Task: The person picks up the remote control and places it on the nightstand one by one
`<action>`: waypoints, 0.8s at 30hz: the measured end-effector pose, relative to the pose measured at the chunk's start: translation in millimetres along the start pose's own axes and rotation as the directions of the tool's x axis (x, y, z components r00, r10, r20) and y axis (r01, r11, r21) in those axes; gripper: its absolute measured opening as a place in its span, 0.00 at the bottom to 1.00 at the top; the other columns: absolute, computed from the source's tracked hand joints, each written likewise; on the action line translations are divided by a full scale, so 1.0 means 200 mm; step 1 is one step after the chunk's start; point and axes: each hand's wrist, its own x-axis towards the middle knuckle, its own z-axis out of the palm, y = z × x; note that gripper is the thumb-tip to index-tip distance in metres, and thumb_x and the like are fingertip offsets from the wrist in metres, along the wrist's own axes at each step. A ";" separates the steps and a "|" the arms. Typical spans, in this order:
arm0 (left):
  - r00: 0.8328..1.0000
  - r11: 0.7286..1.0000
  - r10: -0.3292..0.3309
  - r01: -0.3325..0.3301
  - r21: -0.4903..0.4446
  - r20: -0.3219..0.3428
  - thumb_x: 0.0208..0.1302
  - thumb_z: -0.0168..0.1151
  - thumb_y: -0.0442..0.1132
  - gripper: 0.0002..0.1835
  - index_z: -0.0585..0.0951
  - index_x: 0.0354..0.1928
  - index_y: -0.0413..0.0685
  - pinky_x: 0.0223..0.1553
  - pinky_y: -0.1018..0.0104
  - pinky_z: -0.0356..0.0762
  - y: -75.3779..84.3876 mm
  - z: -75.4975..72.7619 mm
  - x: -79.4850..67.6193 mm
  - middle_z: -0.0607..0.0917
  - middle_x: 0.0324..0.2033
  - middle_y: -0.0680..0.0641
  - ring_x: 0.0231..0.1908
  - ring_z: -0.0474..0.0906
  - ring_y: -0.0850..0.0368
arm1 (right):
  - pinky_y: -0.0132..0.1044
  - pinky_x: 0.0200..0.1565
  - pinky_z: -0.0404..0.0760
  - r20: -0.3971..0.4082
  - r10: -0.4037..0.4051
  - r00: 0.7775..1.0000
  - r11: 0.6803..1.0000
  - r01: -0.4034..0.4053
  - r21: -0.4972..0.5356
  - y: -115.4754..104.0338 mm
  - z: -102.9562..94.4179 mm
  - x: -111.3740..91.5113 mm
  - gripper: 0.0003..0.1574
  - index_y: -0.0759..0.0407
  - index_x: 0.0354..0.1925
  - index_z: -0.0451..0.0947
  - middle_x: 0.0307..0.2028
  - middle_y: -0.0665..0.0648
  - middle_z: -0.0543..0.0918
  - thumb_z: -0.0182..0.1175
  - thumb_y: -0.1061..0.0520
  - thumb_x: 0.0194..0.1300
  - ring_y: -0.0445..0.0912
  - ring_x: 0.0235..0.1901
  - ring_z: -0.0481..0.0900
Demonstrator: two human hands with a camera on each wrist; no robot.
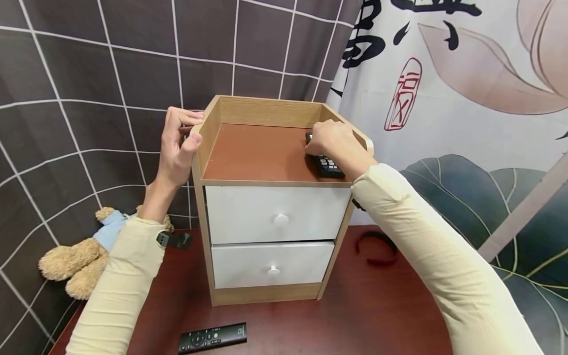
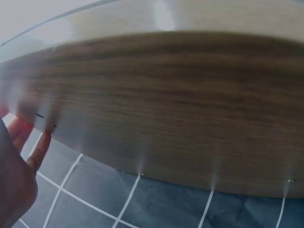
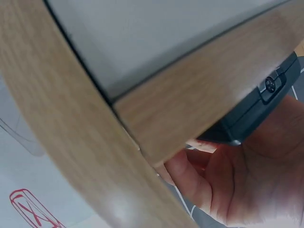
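A small wooden cabinet (image 1: 266,293) with two white drawers stands upright, its brown top ringed by a low rim. My left hand (image 1: 177,143) is at the rim's left side, fingertips touching the panel; the left wrist view shows the fingers (image 2: 40,149) against its outer face. On the right of the brown top, my right hand (image 1: 335,143) grips a black handset with a keypad (image 1: 329,167), covering its middle. From below, the right wrist view shows the handset's thick end (image 3: 256,107) sticking out past the wooden front edge, above the palm.
A black remote control (image 1: 213,337) lies on the reddish-brown table (image 1: 368,315) before the cabinet. A teddy bear (image 1: 95,246) in blue leans by the left forearm. To the right lies a dark red curved band (image 1: 377,249). Grid-patterned and printed cloths hang behind.
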 end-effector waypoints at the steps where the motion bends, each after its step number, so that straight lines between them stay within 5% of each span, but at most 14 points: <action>1: 1.000 1.000 -0.001 0.001 -0.002 0.000 0.49 0.54 0.54 0.34 0.73 0.41 0.23 0.51 0.68 0.73 0.00 0.00 0.00 0.76 0.46 0.58 0.55 0.75 0.57 | 0.54 0.55 0.78 -0.004 0.000 1.000 1.000 0.000 0.000 0.00 0.00 0.00 0.34 0.64 0.59 0.75 0.59 0.68 0.78 0.51 0.46 0.62 0.60 0.56 0.77; 11: 1.000 1.000 0.000 0.000 -0.007 -0.006 0.49 0.55 0.53 0.33 0.73 0.41 0.23 0.51 0.69 0.72 -0.01 0.00 0.00 0.76 0.46 0.57 0.55 0.75 0.57 | 0.55 0.49 0.81 -0.171 -0.098 0.980 0.995 0.097 -0.015 -0.03 -0.01 -0.06 0.27 0.63 0.47 0.78 0.51 0.67 0.83 0.50 0.43 0.65 0.60 0.51 0.81; 18: 1.000 1.000 -0.001 0.001 0.007 0.001 0.49 0.54 0.54 0.33 0.72 0.40 0.23 0.50 0.68 0.72 0.00 -0.01 0.00 0.76 0.46 0.57 0.55 0.75 0.57 | 0.55 0.41 0.80 -0.340 -0.205 0.918 0.972 0.232 0.039 -0.02 0.05 -0.18 0.22 0.60 0.39 0.71 0.37 0.62 0.83 0.50 0.42 0.66 0.60 0.42 0.82; 24: 1.000 1.000 0.002 -0.002 0.015 0.013 0.49 0.54 0.54 0.34 0.72 0.41 0.23 0.51 0.68 0.72 0.00 -0.01 0.01 0.76 0.46 0.58 0.55 0.74 0.57 | 0.54 0.41 0.77 -0.437 -0.259 0.862 0.953 0.300 0.028 -0.01 0.16 -0.29 0.24 0.60 0.39 0.71 0.38 0.61 0.80 0.53 0.39 0.65 0.61 0.44 0.77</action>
